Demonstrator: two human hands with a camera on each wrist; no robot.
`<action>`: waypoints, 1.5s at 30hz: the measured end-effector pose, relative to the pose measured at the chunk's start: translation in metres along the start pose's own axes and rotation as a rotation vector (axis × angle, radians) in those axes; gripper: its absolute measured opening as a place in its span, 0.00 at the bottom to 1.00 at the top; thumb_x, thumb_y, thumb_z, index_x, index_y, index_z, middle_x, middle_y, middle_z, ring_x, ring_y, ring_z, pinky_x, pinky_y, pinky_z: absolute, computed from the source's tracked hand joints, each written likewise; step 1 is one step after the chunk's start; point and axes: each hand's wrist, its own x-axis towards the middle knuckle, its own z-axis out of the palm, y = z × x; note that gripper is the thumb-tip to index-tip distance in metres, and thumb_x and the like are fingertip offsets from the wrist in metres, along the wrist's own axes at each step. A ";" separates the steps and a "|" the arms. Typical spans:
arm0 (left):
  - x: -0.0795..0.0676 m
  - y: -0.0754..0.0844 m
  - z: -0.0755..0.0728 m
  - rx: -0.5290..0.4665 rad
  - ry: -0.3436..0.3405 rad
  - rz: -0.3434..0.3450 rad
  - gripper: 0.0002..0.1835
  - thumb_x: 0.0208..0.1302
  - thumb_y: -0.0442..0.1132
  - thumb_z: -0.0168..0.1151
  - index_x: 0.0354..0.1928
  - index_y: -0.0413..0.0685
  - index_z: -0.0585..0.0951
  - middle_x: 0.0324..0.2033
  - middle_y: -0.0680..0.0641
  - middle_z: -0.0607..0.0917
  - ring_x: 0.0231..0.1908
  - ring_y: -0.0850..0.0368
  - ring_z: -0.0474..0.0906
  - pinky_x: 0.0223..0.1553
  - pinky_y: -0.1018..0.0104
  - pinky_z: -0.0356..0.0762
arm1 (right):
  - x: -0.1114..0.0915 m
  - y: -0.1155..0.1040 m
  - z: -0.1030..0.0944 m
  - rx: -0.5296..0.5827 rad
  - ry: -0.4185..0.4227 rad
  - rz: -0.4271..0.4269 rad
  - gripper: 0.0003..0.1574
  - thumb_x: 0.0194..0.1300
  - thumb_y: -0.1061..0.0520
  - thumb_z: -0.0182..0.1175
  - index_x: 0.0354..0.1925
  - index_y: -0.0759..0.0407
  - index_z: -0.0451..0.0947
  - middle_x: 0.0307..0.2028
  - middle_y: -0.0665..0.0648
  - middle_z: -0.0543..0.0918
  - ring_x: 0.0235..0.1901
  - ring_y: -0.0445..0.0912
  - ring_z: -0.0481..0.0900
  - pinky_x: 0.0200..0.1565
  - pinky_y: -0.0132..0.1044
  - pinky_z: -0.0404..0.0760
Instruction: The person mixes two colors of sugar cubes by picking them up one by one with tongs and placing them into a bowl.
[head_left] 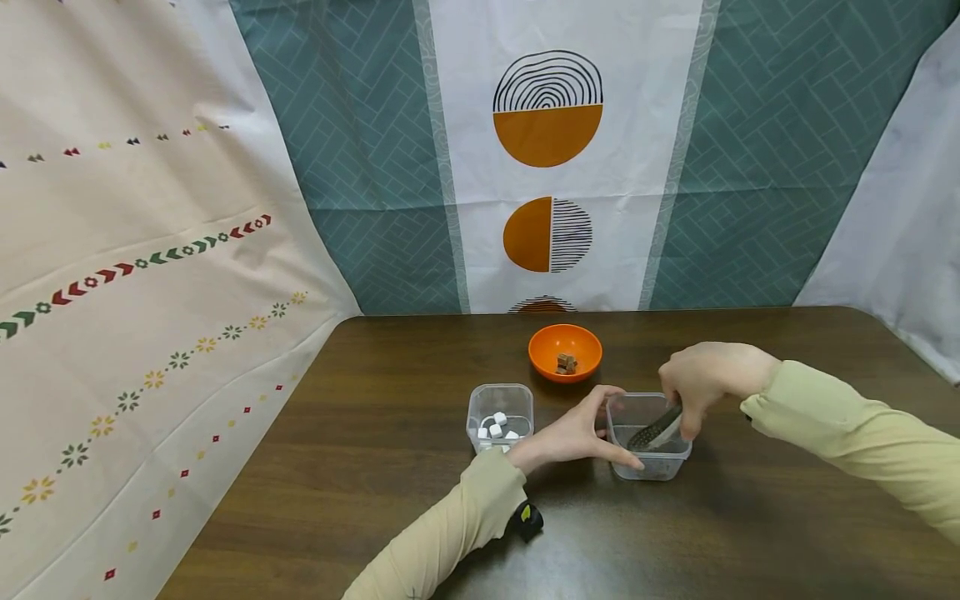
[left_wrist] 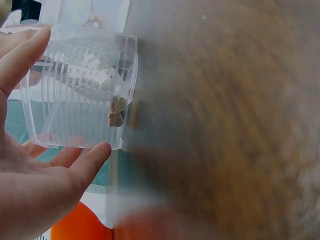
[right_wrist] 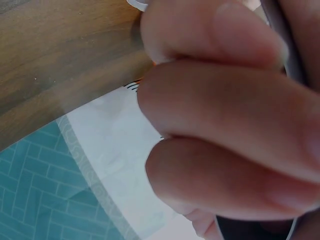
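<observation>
My right hand [head_left: 708, 379] grips metal tongs [head_left: 654, 431] whose perforated heads reach down into the right clear plastic container [head_left: 654, 471]. Fingers and thumb of my left hand [head_left: 573, 433] hold that container from its left side. In the left wrist view, a small brown cube [left_wrist: 117, 112] lies on the container's floor, beside the perforated tong heads [left_wrist: 92, 75]. Curled fingers [right_wrist: 225, 115] fill most of the right wrist view, with only a strip of the tong handle [right_wrist: 287, 40] showing.
Left of my left hand stands another clear container [head_left: 501, 398] with several white cubes [head_left: 495, 431], partly behind my wrist. An orange bowl [head_left: 565, 335] holding brown cubes [head_left: 566, 363] sits farther back on the wooden table [head_left: 405, 375]. Patterned cloths hang behind the table.
</observation>
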 end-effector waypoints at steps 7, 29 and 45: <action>0.000 0.000 0.000 -0.011 -0.003 0.003 0.41 0.49 0.36 0.70 0.62 0.55 0.57 0.54 0.52 0.65 0.53 0.57 0.62 0.47 0.71 0.67 | 0.001 -0.002 0.001 -0.010 0.006 0.006 0.24 0.34 0.51 0.72 0.10 0.48 0.62 0.12 0.42 0.55 0.14 0.37 0.51 0.17 0.32 0.50; 0.000 0.001 -0.001 -0.020 -0.007 -0.016 0.40 0.49 0.37 0.69 0.62 0.56 0.57 0.54 0.56 0.64 0.53 0.61 0.60 0.47 0.72 0.67 | 0.006 0.003 0.000 -0.124 0.120 -0.026 0.19 0.38 0.45 0.73 0.13 0.48 0.72 0.15 0.42 0.66 0.15 0.39 0.58 0.17 0.33 0.58; 0.000 0.001 -0.001 -0.031 -0.015 -0.015 0.40 0.50 0.36 0.69 0.62 0.55 0.57 0.54 0.56 0.64 0.53 0.61 0.60 0.47 0.72 0.67 | 0.010 -0.004 0.006 -0.114 0.188 -0.028 0.20 0.36 0.54 0.73 0.11 0.49 0.69 0.14 0.43 0.64 0.15 0.39 0.58 0.17 0.31 0.59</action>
